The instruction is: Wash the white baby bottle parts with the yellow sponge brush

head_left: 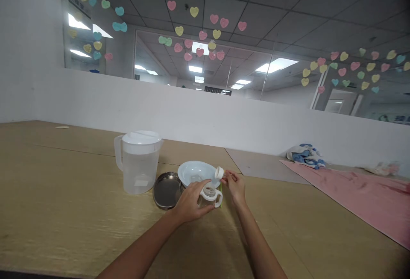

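Observation:
My left hand [192,202] is wrapped round a small clear bottle [209,192] with a white collar and a loop handle on its right side. The bottle's mouth is uncovered and faces up towards me. Just above and to the right, my right hand [235,183] pinches a white bottle cap [219,172], held apart from the bottle with its round end turned left. A clear part seems to join the cap near my fingertips, too small to make out. Behind both hands is a pale blue bowl [196,168], partly hidden by them.
A lidded translucent pitcher [141,163] stands to the left. Beside it lies a round metal pan [167,191]. On the right are a pink cloth [355,193] and a crumpled blue-and-white cloth [306,156]. A white wall [192,116] closes off the table's [80,210] back.

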`<act>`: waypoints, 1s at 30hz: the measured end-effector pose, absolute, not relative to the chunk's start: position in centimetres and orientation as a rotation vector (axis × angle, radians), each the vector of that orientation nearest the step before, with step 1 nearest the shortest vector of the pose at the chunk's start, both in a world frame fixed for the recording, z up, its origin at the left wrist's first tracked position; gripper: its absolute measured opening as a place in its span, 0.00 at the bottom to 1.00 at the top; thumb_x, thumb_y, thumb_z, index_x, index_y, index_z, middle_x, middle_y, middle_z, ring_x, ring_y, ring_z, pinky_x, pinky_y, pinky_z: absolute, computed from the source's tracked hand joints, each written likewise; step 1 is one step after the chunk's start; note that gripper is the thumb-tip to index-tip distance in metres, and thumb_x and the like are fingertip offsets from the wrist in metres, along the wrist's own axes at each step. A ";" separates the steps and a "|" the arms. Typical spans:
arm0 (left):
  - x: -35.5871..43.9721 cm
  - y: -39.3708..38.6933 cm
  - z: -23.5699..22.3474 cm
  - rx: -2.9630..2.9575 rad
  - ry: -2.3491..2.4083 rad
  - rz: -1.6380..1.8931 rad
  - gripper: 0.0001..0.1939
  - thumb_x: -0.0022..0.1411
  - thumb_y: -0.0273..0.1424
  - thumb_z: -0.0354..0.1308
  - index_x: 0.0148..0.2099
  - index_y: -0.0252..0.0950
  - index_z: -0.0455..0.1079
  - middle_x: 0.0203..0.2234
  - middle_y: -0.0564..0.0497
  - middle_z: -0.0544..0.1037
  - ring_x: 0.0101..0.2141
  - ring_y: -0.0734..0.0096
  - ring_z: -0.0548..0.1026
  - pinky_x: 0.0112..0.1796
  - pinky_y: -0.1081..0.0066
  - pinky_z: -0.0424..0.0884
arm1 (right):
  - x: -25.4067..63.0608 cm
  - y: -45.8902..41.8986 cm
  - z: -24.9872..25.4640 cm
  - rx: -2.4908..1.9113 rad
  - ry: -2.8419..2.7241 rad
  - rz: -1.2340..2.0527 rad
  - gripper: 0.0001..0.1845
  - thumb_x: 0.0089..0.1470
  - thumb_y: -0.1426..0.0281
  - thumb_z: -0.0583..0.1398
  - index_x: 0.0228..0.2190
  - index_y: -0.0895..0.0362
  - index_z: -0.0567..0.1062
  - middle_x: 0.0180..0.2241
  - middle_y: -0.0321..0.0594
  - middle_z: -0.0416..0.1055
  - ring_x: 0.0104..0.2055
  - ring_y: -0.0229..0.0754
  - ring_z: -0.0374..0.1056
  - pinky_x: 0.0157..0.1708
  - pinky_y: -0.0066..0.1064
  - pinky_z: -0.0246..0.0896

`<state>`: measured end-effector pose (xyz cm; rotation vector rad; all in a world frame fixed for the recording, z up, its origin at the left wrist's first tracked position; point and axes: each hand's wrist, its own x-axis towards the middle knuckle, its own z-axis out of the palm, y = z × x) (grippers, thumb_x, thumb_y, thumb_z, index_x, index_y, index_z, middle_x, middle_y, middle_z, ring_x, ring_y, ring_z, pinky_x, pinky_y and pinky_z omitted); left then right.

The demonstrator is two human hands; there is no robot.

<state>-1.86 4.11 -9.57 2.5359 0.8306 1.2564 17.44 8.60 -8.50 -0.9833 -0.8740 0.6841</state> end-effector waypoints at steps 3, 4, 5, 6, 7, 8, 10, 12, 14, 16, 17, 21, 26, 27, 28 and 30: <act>-2.0 4.1 -9.5 2.529 0.797 1.257 0.37 0.54 0.46 0.56 0.61 0.36 0.50 0.50 0.42 0.67 0.49 0.58 0.66 0.49 0.60 0.63 | 17.2 8.0 -7.9 -0.948 -0.856 0.769 0.16 0.34 0.61 0.65 0.26 0.58 0.72 0.19 0.36 0.71 0.20 0.38 0.67 0.21 0.30 0.66; -2.0 4.2 -9.5 2.527 0.775 1.266 0.37 0.54 0.46 0.55 0.61 0.36 0.49 0.51 0.42 0.67 0.49 0.58 0.66 0.49 0.60 0.63 | 17.1 7.8 -7.6 -0.932 -0.867 0.800 0.17 0.34 0.61 0.66 0.26 0.58 0.72 0.18 0.35 0.71 0.19 0.37 0.66 0.19 0.29 0.65; -2.0 4.2 -9.6 2.525 0.753 1.288 0.37 0.55 0.46 0.54 0.61 0.35 0.48 0.51 0.41 0.67 0.50 0.58 0.66 0.49 0.60 0.63 | 16.9 7.5 -7.4 -0.914 -0.880 0.830 0.17 0.33 0.61 0.67 0.26 0.59 0.73 0.18 0.35 0.70 0.18 0.37 0.65 0.17 0.27 0.62; -2.1 4.3 -9.6 2.523 0.737 1.325 0.36 0.57 0.45 0.53 0.61 0.35 0.48 0.52 0.41 0.66 0.50 0.58 0.65 0.50 0.60 0.63 | 16.8 7.3 -7.2 -0.897 -0.898 0.856 0.18 0.33 0.61 0.67 0.26 0.59 0.73 0.17 0.35 0.70 0.18 0.36 0.64 0.16 0.26 0.61; -2.1 4.3 -9.6 2.522 0.732 1.374 0.34 0.58 0.45 0.52 0.61 0.34 0.48 0.52 0.41 0.66 0.51 0.58 0.65 0.50 0.59 0.62 | 16.6 7.1 -7.0 -0.882 -0.920 0.875 0.18 0.32 0.61 0.68 0.26 0.59 0.73 0.17 0.35 0.70 0.18 0.35 0.64 0.16 0.26 0.60; -2.1 4.3 -9.6 2.524 0.739 1.433 0.32 0.59 0.44 0.51 0.61 0.34 0.48 0.52 0.40 0.66 0.52 0.58 0.64 0.50 0.58 0.61 | 16.4 6.9 -6.8 -0.869 -0.949 0.889 0.18 0.32 0.62 0.68 0.26 0.59 0.73 0.18 0.35 0.70 0.18 0.35 0.64 0.18 0.26 0.61; -2.1 4.4 -9.6 2.552 0.772 1.561 0.30 0.60 0.41 0.49 0.61 0.34 0.49 0.53 0.40 0.65 0.53 0.57 0.63 0.51 0.57 0.60 | 15.9 6.4 -6.4 -0.852 -1.016 0.912 0.18 0.32 0.62 0.69 0.26 0.60 0.74 0.21 0.37 0.73 0.21 0.35 0.66 0.22 0.26 0.63; -2.1 4.4 -9.6 2.608 0.803 1.688 0.28 0.61 0.38 0.49 0.61 0.35 0.48 0.54 0.39 0.63 0.54 0.56 0.61 0.52 0.56 0.59 | 15.4 5.9 -6.1 -0.828 -1.079 0.947 0.17 0.32 0.62 0.69 0.26 0.59 0.75 0.27 0.40 0.75 0.23 0.35 0.67 0.26 0.28 0.65; -2.0 4.3 -9.6 2.640 0.840 1.796 0.27 0.61 0.35 0.49 0.61 0.36 0.49 0.56 0.39 0.60 0.56 0.56 0.59 0.52 0.56 0.59 | 15.0 5.3 -5.8 -0.800 -1.130 0.989 0.16 0.31 0.64 0.69 0.24 0.58 0.76 0.32 0.41 0.75 0.26 0.36 0.68 0.30 0.29 0.66; -1.8 4.3 -9.6 2.626 0.890 1.847 0.27 0.61 0.34 0.49 0.61 0.38 0.50 0.59 0.40 0.54 0.57 0.55 0.57 0.52 0.56 0.60 | 14.6 4.7 -5.4 -0.777 -1.189 1.015 0.14 0.30 0.65 0.70 0.23 0.57 0.75 0.34 0.41 0.75 0.32 0.39 0.70 0.34 0.31 0.67; -1.8 4.3 -9.7 2.608 0.909 1.843 0.26 0.62 0.34 0.49 0.61 0.39 0.50 0.60 0.40 0.52 0.57 0.55 0.57 0.52 0.57 0.61 | 14.5 4.4 -5.3 -0.765 -1.227 1.020 0.14 0.29 0.66 0.70 0.22 0.57 0.75 0.35 0.41 0.75 0.35 0.41 0.70 0.37 0.32 0.67; -1.5 4.3 -9.7 2.550 0.844 1.744 0.22 0.64 0.32 0.47 0.60 0.41 0.53 0.60 0.43 0.54 0.56 0.60 0.60 0.52 0.61 0.63 | 14.3 3.8 -4.9 -0.707 -1.370 1.034 0.12 0.31 0.67 0.69 0.22 0.56 0.75 0.40 0.42 0.73 0.44 0.45 0.68 0.44 0.36 0.64; -1.5 4.1 -9.6 2.523 0.745 1.755 0.20 0.64 0.30 0.47 0.58 0.39 0.54 0.58 0.42 0.58 0.56 0.63 0.61 0.53 0.61 0.63 | 14.6 3.9 -4.9 -0.659 -1.498 1.021 0.19 0.33 0.67 0.69 0.33 0.55 0.76 0.40 0.43 0.73 0.45 0.46 0.68 0.47 0.39 0.62; -1.5 4.0 -9.6 2.530 0.728 1.766 0.20 0.64 0.30 0.47 0.58 0.38 0.54 0.58 0.41 0.58 0.56 0.63 0.61 0.53 0.61 0.64 | 14.7 3.9 -4.9 -0.650 -1.544 1.007 0.20 0.34 0.68 0.69 0.34 0.55 0.76 0.41 0.43 0.74 0.46 0.46 0.67 0.48 0.39 0.61; -1.6 4.0 -9.6 2.536 0.716 1.776 0.20 0.64 0.30 0.47 0.57 0.38 0.54 0.58 0.41 0.59 0.56 0.63 0.61 0.53 0.61 0.64 | 14.7 3.9 -4.8 -0.646 -1.587 0.991 0.20 0.35 0.68 0.69 0.35 0.54 0.76 0.41 0.43 0.73 0.47 0.46 0.67 0.49 0.40 0.60; -1.6 4.0 -9.7 2.536 0.716 1.798 0.18 0.64 0.30 0.47 0.56 0.37 0.56 0.57 0.41 0.60 0.55 0.63 0.62 0.52 0.61 0.65 | 14.7 3.7 -4.7 -0.667 -1.636 0.964 0.19 0.36 0.67 0.68 0.36 0.54 0.76 0.42 0.43 0.73 0.47 0.46 0.67 0.50 0.40 0.59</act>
